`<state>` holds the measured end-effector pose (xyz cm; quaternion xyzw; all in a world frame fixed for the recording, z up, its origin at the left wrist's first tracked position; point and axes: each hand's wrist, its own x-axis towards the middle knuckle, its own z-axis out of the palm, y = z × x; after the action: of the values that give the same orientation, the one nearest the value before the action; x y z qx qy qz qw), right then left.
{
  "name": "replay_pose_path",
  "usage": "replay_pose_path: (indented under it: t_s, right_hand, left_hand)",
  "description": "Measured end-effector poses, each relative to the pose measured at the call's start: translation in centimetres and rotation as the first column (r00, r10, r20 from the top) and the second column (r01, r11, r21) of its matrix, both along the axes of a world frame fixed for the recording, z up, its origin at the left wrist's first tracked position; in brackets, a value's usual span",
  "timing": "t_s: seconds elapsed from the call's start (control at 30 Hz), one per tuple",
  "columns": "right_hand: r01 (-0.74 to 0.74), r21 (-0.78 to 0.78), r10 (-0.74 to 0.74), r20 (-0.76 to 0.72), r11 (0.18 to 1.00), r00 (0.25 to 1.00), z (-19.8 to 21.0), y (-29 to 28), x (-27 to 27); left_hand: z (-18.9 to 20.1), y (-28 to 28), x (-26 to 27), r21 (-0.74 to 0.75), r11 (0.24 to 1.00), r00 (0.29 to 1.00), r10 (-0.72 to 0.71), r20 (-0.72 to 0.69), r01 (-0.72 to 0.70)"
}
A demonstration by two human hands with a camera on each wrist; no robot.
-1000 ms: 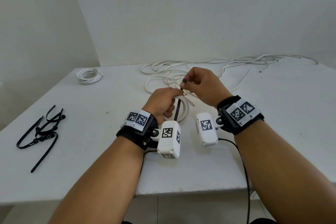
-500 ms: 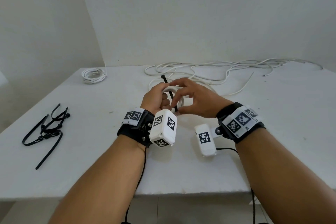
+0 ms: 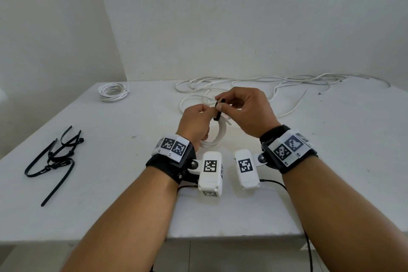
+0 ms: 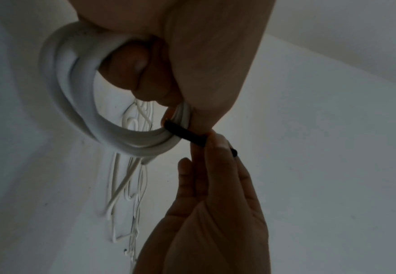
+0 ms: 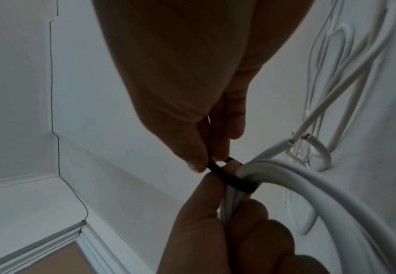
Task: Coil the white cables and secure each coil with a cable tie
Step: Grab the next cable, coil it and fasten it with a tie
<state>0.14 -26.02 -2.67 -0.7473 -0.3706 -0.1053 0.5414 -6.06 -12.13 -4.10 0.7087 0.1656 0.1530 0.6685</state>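
Observation:
My left hand grips a coil of white cable held upright above the table's middle; the same coil fills the left wrist view. A black cable tie is looped around the coil's top strands. My right hand pinches that tie between thumb and fingertips, right beside the left hand's fingers. In the right wrist view the black cable tie wraps the coil, and in the left wrist view the tie runs from the coil into the right hand's fingers.
Loose white cables sprawl along the table's back edge. A finished white coil lies at the back left. Several spare black cable ties lie at the left. The white table meets a wall behind.
Both hands lifted the coil slightly and turned it upright. The tie, hanging straight a second ago, is now bent into a loop around the strands, with the right hand pinching it at the top.

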Motion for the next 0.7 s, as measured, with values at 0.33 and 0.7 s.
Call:
replay_pose_path:
  t_s: [0.33,0.7]
  right_hand:
    - [0.059,0.024,-0.055,-0.156,0.998,0.986,0.5,-0.7,0.3]
    - [-0.024,0.319,0.165,-0.421,0.947,0.892,0.8,-0.1,-0.4]
  left_hand:
    - [0.0,-0.9,-0.3,0.138,0.99,0.992,-0.037,0.118,0.021]
    - [0.0,0.2,0.2,0.024,0.986,0.982,0.16,0.101,-0.163]
